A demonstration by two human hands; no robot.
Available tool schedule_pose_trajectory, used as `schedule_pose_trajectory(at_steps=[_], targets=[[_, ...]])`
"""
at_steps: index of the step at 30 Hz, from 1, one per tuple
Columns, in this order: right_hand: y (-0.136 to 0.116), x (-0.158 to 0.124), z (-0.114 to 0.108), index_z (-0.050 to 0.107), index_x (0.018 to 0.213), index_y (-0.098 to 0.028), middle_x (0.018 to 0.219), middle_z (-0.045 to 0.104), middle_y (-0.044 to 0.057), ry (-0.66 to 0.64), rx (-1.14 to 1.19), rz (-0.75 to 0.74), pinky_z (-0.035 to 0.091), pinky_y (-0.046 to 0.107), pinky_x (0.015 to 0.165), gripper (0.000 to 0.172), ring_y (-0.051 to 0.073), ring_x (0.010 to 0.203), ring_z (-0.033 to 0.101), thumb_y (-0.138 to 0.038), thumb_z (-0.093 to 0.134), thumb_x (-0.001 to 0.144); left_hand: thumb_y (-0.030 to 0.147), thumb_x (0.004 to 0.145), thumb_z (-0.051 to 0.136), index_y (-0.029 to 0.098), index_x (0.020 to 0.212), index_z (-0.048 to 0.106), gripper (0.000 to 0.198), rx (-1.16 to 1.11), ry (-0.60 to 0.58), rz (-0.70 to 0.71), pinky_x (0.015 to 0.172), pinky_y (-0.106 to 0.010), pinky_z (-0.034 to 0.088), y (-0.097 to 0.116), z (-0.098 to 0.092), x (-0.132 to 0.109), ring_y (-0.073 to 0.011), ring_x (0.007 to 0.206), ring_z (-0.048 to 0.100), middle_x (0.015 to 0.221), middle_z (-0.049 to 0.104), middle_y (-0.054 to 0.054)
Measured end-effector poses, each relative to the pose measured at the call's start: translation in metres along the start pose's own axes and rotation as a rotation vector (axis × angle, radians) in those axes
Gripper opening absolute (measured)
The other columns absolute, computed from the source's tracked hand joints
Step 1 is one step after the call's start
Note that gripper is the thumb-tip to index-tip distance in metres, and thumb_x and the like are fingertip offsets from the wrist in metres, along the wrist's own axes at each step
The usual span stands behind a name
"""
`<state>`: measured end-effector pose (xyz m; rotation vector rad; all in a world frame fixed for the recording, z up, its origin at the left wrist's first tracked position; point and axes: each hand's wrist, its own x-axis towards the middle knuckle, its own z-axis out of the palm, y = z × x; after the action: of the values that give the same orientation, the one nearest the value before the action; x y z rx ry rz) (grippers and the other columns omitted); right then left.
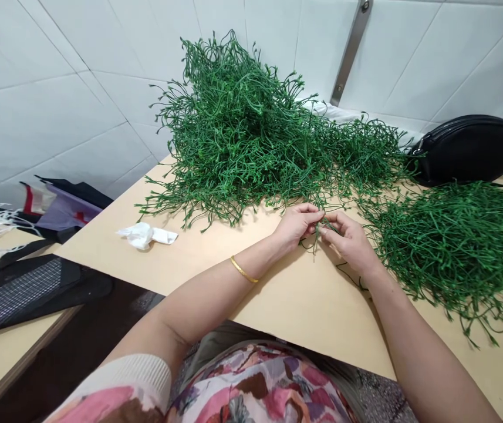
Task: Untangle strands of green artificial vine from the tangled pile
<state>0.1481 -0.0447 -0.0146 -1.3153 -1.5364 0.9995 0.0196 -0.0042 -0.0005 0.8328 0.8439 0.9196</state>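
Note:
Thin green artificial plant stems [315,242] are pinched between my two hands, close together over the table's middle. My left hand [297,224] has its thumb and fingertips closed on them. From the other side, my right hand [345,238] grips the same strands, its thumb and index finger almost touching the left fingertips. Just beyond my hands rises a large tangled heap of the same green stems [251,129], with small bud-like tips. To the right of my right hand lies a second, flatter pile of stems [458,241]. The fingers partly hide the held strands.
A crumpled white tissue [145,235] lies on the light wooden table [242,305], left of my arms. At the back right a black bag [475,150] stands by the tiled wall [114,35]. Cloth pieces and a black mesh item [26,291] lie on a lower surface at left.

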Motion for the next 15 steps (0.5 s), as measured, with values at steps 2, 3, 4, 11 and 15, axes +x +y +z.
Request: schedule_pose_trajectory(at_steps=[2,3,4,11,15], targets=[[-0.002,0.001,-0.003,0.055,0.09,-0.017,0.076,0.059,0.0,-0.017,0.005,-0.02,0.041,0.027,0.063,0.024,0.013,0.066,0.051,-0.035,0.058,0.073,0.014,0.068,0.064,0.014,0.062,0.049,0.016,-0.005,-0.003,-0.005,0.035,-0.015,0.019,0.001,0.0,-0.001,-0.0016,0.034,0.035,0.044,0.042,0.006],[-0.003,0.001,-0.005,0.055,0.088,-0.018,0.075,0.058,0.0,-0.017,-0.015,-0.038,0.041,0.027,0.063,0.023,0.012,0.066,0.05,-0.037,0.056,0.075,0.014,0.068,0.063,0.014,0.061,0.048,0.016,-0.004,-0.006,-0.005,0.035,-0.015,0.019,0.001,0.0,-0.001,-0.0016,0.034,0.035,0.044,0.041,0.007],[-0.003,0.002,-0.006,0.055,0.085,-0.018,0.072,0.056,0.0,-0.01,-0.046,-0.055,0.04,0.026,0.063,0.023,0.012,0.065,0.049,-0.039,0.053,0.077,0.014,0.069,0.063,0.014,0.061,0.048,0.016,0.0,-0.009,0.0,0.035,-0.015,0.019,0.0,0.0,-0.001,-0.0018,0.034,0.035,0.044,0.041,0.007],[-0.014,-0.007,0.012,0.047,0.066,-0.019,0.056,0.047,-0.001,0.144,-0.705,-0.265,0.031,0.029,0.06,0.023,0.013,0.053,0.04,-0.027,0.038,0.085,0.01,0.075,0.052,0.016,0.058,0.041,0.021,0.092,0.105,0.024,0.036,-0.015,0.022,-0.005,0.003,0.008,-0.0029,0.031,0.033,0.039,0.04,0.007],[-0.036,-0.022,0.028,0.045,0.065,-0.019,0.058,0.049,0.001,0.064,-0.769,-0.543,0.032,0.03,0.065,0.025,0.013,0.057,0.042,-0.022,0.035,0.087,0.009,0.077,0.049,0.017,0.059,0.038,0.022,0.055,0.177,0.02,0.036,-0.016,0.023,-0.001,0.002,0.013,-0.0039,0.031,0.033,0.038,0.037,0.008]])
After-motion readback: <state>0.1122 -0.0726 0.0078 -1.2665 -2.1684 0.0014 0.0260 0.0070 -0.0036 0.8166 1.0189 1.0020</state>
